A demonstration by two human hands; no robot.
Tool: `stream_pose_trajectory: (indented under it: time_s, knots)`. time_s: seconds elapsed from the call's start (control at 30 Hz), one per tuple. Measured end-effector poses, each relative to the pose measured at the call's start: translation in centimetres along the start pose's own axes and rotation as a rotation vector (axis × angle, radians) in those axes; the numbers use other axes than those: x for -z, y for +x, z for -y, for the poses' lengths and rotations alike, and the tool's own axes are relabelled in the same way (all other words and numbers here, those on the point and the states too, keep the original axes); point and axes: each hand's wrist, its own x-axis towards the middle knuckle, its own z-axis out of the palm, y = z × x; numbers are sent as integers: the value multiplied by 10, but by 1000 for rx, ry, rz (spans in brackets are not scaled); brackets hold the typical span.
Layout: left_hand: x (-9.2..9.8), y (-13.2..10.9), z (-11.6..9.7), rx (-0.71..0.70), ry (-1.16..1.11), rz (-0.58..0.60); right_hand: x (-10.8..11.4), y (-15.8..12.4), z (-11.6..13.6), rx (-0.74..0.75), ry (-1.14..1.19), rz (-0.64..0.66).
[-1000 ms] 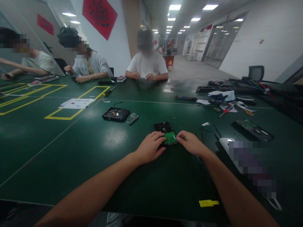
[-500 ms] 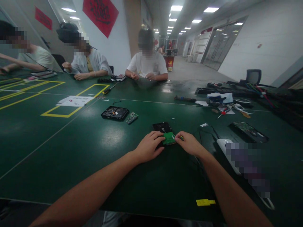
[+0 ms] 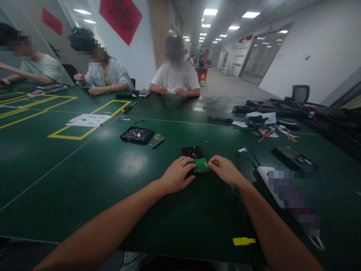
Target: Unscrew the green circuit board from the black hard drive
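A black hard drive (image 3: 193, 151) lies on the green table in front of me, with a green circuit board (image 3: 201, 165) on its near part. My left hand (image 3: 177, 174) holds the drive's left side, fingertips on the board's edge and thumb low at the near side. At the board's right edge, my right hand (image 3: 224, 169) is closed in a pinch around a small yellow-and-black tool (image 3: 216, 163). Most of that tool is hidden by the fingers, so its tip does not show. A few tiny screws (image 3: 206, 142) lie just beyond the drive.
An open black casing (image 3: 137, 135) and a small loose circuit board (image 3: 157, 141) lie left. To the right are a white power bank-like slab (image 3: 267, 182) with a cable and another drive (image 3: 295, 157). Tools and cables (image 3: 265, 124) clutter the far right. Several people sit across the table.
Both hands stay at the drive almost unmoved; the right fingers shift very slightly. The view has tilted a little.
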Motion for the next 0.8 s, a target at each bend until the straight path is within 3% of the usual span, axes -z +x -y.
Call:
stream_pose_trajectory:
  time_s: [0.2,0.47,0.8]
  knots:
    - [-2,0,-1,0,9,-21,3,-2,9,3,-94,26]
    - [-9,1,-8,-112,48,-1,-4,-4,20,59,-336,-26]
    - [-10,1,-9,-106,64,16,-3,-8,31,152,-506,76]
